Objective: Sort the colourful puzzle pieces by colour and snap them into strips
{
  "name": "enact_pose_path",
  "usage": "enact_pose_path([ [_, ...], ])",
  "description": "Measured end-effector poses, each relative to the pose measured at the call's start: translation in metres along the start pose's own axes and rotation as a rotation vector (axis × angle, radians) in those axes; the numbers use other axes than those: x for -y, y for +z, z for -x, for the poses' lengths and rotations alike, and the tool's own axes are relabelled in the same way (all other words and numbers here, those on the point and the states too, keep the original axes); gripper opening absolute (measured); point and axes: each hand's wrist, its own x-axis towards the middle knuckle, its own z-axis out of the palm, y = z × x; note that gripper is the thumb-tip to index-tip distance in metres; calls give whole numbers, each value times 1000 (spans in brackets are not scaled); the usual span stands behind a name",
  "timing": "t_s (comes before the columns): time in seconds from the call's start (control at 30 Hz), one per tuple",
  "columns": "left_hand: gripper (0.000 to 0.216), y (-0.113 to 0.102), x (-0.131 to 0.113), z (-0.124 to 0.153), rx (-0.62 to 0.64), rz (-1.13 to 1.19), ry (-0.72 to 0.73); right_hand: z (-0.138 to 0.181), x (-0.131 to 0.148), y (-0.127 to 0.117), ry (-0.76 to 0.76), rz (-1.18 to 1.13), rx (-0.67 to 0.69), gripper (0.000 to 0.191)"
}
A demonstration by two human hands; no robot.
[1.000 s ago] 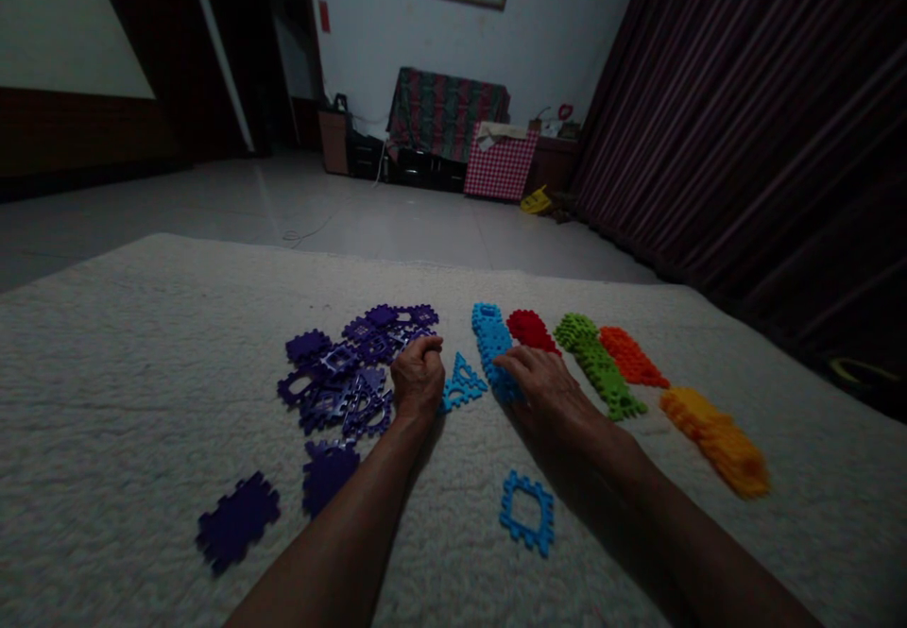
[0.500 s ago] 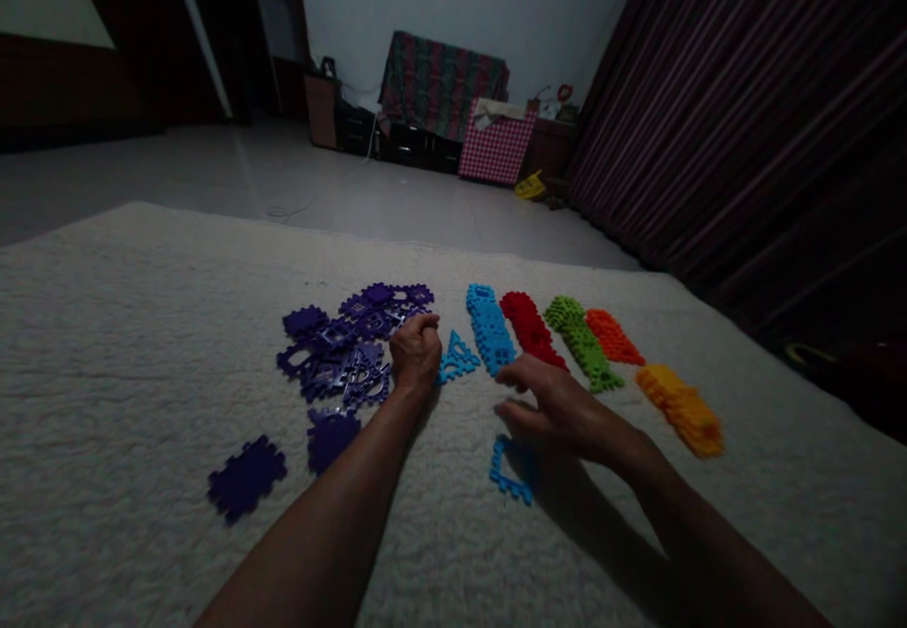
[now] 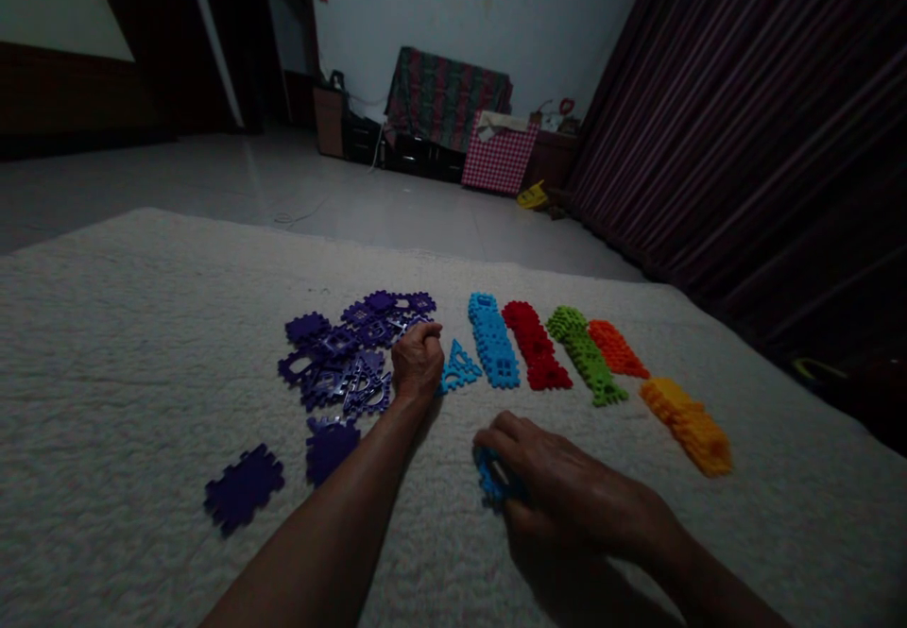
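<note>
My right hand (image 3: 542,467) has its fingers and thumb around a blue notched tile (image 3: 490,479) with an open middle, low over the bedding. My left hand (image 3: 417,361) is closed in a fist between the purple pile and a blue triangular piece (image 3: 460,365); whatever may be inside it is hidden. On its left lies a loose pile of purple notched tiles (image 3: 336,354), some with cut-out windows. Beyond the right hand is a row of overlapping blue tiles (image 3: 494,340). A row of red tiles (image 3: 535,345) lies beside that one.
Farther right are rows of green tiles (image 3: 587,354), orange tiles (image 3: 618,348) and yellow-orange tiles (image 3: 686,425). Two solid purple tiles lie nearer, one (image 3: 245,488) apart at the left. All rest on a cream quilted cover (image 3: 142,354). A dark curtain (image 3: 680,137) hangs at right.
My right hand has come down and nearer, taking hold of the blue open-middled tile that lay on the cover. The left fist stays in place. The view has tilted up slightly.
</note>
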Motion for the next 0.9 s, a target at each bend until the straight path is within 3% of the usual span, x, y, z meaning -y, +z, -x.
enact_pose_path([
  [0.27,33,-1,-1,1,13,-10,6,-18,-30,-7,-30,-63,-130,23],
  [0.53,34,-1,-2,0,30,-9,-14,-21,-59,5,122,104,-343,42],
  [0.73,34,0,0,0,15,-12,-7,-17,-48,8,98,77,-267,51],
  [0.9,33,1,3,0,13,-4,6,-21,-45,8,20,36,-235,40],
])
